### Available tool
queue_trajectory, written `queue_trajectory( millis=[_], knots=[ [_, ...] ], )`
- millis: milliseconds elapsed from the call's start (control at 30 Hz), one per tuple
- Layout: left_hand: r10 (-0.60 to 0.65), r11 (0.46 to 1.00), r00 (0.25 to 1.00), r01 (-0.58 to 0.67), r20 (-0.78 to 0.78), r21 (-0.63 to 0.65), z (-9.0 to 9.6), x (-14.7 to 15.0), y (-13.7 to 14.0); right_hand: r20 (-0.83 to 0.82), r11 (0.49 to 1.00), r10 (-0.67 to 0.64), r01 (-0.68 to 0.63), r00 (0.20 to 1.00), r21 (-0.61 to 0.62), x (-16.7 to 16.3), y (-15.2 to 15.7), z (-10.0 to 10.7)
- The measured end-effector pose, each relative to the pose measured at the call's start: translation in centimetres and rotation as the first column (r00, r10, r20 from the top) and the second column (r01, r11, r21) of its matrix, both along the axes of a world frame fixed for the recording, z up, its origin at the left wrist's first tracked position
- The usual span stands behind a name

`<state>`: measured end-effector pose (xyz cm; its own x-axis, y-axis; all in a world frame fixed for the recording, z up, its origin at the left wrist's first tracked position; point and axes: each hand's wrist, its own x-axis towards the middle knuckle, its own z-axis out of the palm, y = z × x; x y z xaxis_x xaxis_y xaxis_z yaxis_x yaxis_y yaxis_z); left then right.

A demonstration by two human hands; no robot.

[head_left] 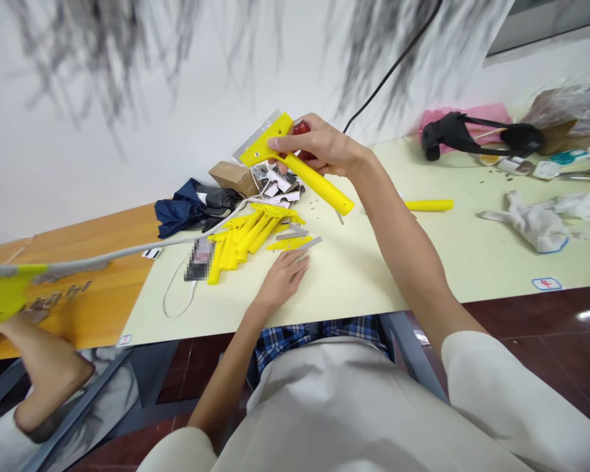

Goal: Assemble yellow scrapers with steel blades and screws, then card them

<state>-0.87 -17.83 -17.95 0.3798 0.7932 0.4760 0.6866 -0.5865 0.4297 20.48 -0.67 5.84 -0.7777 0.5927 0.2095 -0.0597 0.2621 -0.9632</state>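
I see the right arm raised, running up from the lower right to upper centre, where the right hand (324, 145), wrist bent, grips a yellow scraper (322, 183), blade to the upper left, handle slanting down-right. Around centre, the left hand (282, 278) rests low over the table (354, 278), fingers curled beside yellow parts (255, 229); I can't tell whether they pinch anything.

1. Shot from the wearer's head, facing forward and down, over the shirt (344, 406) onto the table (364, 275).
2. Framed close to the right hand (322, 147), farther from the left hand (284, 278).
3. Reaching to the wall (128, 190) beyond, past blurred hair (98, 52).
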Motion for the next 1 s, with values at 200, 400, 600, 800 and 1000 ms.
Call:
queue_trajectory(
  millis=[200,400,600,800,1000],
  knots=[
    [0.016,1.0,0.996,-0.015,0.086,-0.022,-0.5,-0.4,-0.4,0.028,1.0,0.019,-0.019,0.999,0.011,0.0,-0.1,-0.1],
    [0.19,0.971,0.97,-0.164,0.149,-0.173,0.7,-0.4,-0.8,0.043,0.998,0.037,-0.039,0.998,0.048,-0.1,0.0,-0.2],
    [0.282,0.917,0.955,-0.24,0.092,-0.319,2.0,-0.6,-0.1,0.071,0.997,-0.012,0.007,0.997,0.072,0.0,-0.3,0.0],
    [0.233,0.863,0.972,-0.205,0.005,-0.461,3.8,-0.7,1.3,0.063,0.994,0.016,-0.022,0.998,0.105,0.0,0.3,-0.4],
    [0.148,0.912,0.938,-0.007,0.313,-0.41,9.7,2.0,-0.3,0.083,0.993,0.042,-0.05,0.996,0.103,0.0,1.7,-1.7]
  ],
)
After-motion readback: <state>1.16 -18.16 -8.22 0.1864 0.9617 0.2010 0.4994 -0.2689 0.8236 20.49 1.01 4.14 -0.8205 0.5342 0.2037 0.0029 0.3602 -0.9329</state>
